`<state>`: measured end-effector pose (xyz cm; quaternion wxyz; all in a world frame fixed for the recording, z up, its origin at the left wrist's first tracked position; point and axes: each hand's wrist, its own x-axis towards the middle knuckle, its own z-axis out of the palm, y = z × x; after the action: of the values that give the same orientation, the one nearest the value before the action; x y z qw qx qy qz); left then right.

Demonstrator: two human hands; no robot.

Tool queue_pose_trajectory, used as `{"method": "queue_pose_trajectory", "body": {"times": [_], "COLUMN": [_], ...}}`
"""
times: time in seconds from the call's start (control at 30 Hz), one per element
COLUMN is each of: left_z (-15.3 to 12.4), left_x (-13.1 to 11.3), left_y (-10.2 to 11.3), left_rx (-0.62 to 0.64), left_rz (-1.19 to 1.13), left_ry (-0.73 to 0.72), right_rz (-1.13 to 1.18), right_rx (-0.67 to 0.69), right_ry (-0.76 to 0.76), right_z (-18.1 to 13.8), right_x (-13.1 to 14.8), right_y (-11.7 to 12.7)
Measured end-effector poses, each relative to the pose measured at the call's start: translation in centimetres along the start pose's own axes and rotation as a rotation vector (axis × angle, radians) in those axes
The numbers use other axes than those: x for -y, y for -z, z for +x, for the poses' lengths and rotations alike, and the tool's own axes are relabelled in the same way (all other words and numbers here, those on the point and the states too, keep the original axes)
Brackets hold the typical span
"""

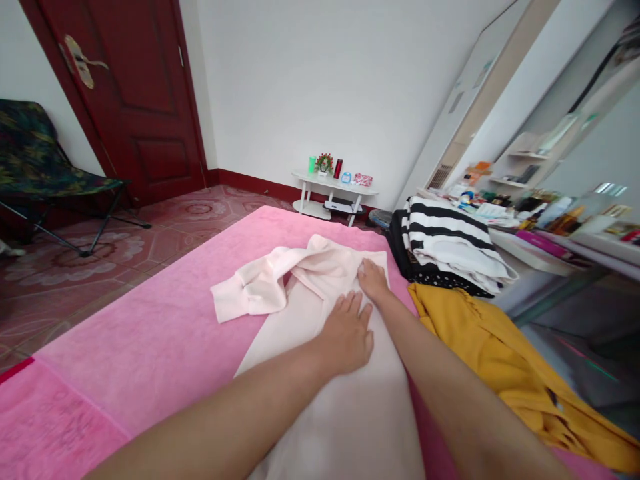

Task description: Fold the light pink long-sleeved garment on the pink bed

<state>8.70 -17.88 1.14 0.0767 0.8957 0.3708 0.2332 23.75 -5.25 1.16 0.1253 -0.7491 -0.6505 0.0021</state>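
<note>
A pale pink long-sleeved garment [345, 427] lies lengthwise on the pink bedspread [175, 320], its body running toward me. One sleeve with a wide cuff [230, 301] is bunched and sticks out to the left at the far end. My left hand [349, 333] rests flat on the middle of the garment, fingers stretched forward and slightly apart. Just beyond it, my right hand [374, 280] has its fingers curled and pressed together on the fabric near the garment's far right part. The fingertips of that hand are partly hidden.
To the right lie a mustard-yellow garment [470, 340] and a folded pile with a black-and-white striped garment [450, 233] on top. Beside them stands a cluttered dressing table [530, 257]. A small white table [330, 183], a folding chair [50, 160] and a red door [145, 87] are farther off.
</note>
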Motion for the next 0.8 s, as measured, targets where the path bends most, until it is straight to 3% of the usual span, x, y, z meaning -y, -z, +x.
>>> {"method": "queue_pose_trajectory", "body": {"times": [0.13,0.27,0.5,0.57,0.67,0.8], "left_z": [0.3,-0.1,-4.9,-6.8,-9.1,-9.6], "left_x": [0.9,1.7,3.5,5.3,8.4,11.0], "left_y": [0.5,2.2,7.4,8.2,8.5,9.1], "left_rx": [-0.087,-0.144,-0.401,-0.37,-0.195,-0.041], "left_rz": [-0.129,-0.215,0.05,0.16,0.241,0.204], "left_ry": [0.016,0.126,0.223,0.318,0.484,0.415], "right_rz": [0.026,0.05,0.041,0.039,0.046,0.07], "right_rx": [0.117,0.143,0.042,0.033,0.031,0.028], "right_ry": [-0.023,-0.035,0.011,0.005,0.013,0.106], "right_z": [-4.2,-8.4,-11.2,-11.3,-11.3,-11.6], "right_x": [1.2,2.3,2.9,3.0,3.1,3.0], "right_y": [0.4,0.8,1.3,1.3,1.4,1.4]}}
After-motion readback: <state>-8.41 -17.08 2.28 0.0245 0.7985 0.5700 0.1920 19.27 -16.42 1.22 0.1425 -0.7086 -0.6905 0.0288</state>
